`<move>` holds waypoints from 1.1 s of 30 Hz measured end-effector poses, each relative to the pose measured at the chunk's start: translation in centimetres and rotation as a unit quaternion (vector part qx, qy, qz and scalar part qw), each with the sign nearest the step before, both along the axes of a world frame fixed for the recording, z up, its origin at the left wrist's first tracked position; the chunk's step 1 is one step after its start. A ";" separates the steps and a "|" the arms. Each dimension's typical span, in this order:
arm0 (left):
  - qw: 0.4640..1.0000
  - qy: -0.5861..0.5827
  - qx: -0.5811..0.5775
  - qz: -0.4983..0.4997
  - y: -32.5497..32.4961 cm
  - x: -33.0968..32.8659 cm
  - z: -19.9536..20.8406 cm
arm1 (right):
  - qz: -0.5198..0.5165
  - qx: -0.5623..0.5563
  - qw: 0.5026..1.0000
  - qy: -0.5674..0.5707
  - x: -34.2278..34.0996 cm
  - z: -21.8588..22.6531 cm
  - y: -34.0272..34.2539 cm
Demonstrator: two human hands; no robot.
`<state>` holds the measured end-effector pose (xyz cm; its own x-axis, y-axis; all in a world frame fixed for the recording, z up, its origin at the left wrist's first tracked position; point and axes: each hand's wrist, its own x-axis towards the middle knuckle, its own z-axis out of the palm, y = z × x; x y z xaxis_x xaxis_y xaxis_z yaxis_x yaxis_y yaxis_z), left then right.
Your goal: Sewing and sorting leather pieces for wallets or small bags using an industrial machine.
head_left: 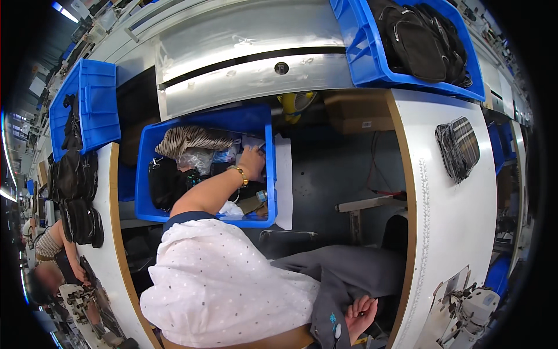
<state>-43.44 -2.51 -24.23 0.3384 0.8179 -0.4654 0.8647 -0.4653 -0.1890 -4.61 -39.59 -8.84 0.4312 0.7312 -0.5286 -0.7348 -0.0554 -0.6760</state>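
My left hand [251, 164], a yellow beaded bracelet at its wrist, reaches into a blue plastic bin [204, 218]. Its fingers bend down by the bin's right wall around something small and dark that I cannot make out. Inside the bin lie a zebra-striped cloth [192, 139], a clear plastic bag [195, 160], a black bag [165, 185] and several small things. At the lower right, my right hand [361, 314] rests palm up near dark grey cloth [349, 267], its fingers loosely curled and apart, nothing visible in them.
White worktables [456, 232] with wooden edges flank me; a sewing machine [474, 308] and plaid cloth pieces [459, 148] are on the right one. A blue crate [363, 43] holds black backpacks [418, 46]. Another person [52, 250] works at the far left beside black bags [78, 221].
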 end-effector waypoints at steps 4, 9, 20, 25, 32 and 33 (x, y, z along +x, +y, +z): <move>0.991 0.028 -0.057 0.121 0.9 1.5 -2.7 | 0.046 -0.012 0.998 0.051 -0.1 1.0 -0.4; 0.989 0.044 -0.086 0.111 1.8 2.0 -2.0 | 0.050 -0.067 0.996 0.004 -0.1 1.0 0.3; 0.816 -0.325 -0.363 0.311 6.5 -5.6 16.3 | 0.115 -0.122 0.977 -0.130 0.1 1.2 -0.4; 0.686 -0.582 -0.401 0.171 3.3 3.6 24.5 | 0.232 -0.060 0.865 -0.441 -0.6 2.7 2.8; 0.536 -0.492 -0.682 0.081 -8.4 25.3 21.4 | 0.083 -0.043 0.811 -0.577 -1.1 8.8 5.5; 0.516 -0.455 -0.721 0.084 -10.3 26.9 21.2 | 0.078 -0.048 0.752 -0.653 -0.8 9.5 5.2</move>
<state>-16.52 -12.78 -3.01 0.9340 -0.1035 -0.3420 0.3415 0.5407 0.7688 -5.44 -34.35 0.64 0.5419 0.8118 0.2177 0.5719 -0.1663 -0.8033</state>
